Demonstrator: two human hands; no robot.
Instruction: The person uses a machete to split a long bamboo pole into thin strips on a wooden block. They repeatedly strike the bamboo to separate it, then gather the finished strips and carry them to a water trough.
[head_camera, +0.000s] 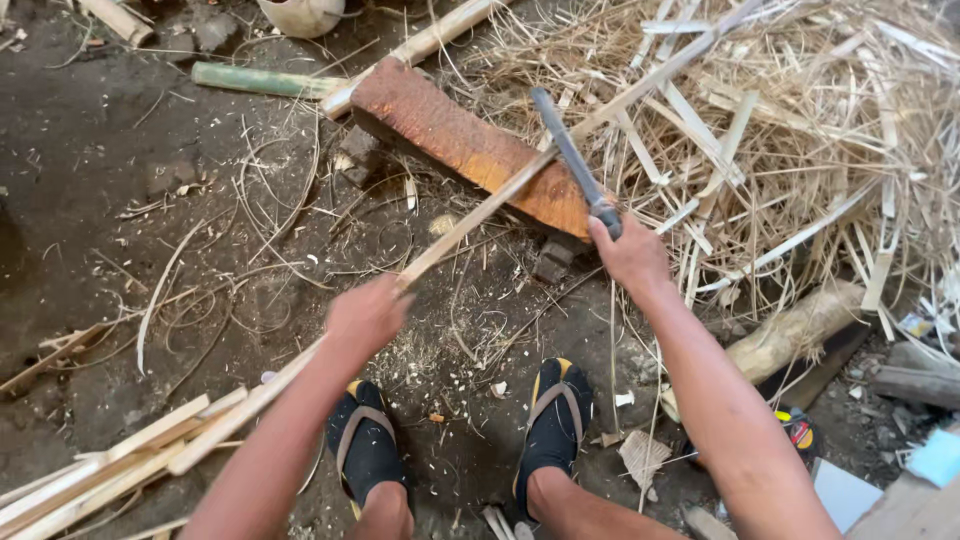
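Observation:
My left hand (366, 315) grips a long thin bamboo strip (600, 112) that runs from the lower left up across an orange-brown wooden block (450, 135) to the upper right. My right hand (628, 252) is closed on the handle of a dark long-bladed knife (568, 150), whose blade points up and left and rests against the strip above the block. My two feet in black sandals with yellow edges (556, 420) stand on the dirt below the hands.
A big heap of pale bamboo shavings and offcuts (800, 130) fills the upper right. Cut bamboo slats (110, 465) lie at the lower left. A green bamboo stick (262, 80) and a round pot (300, 14) sit at the top. A log (795, 328) lies to the right.

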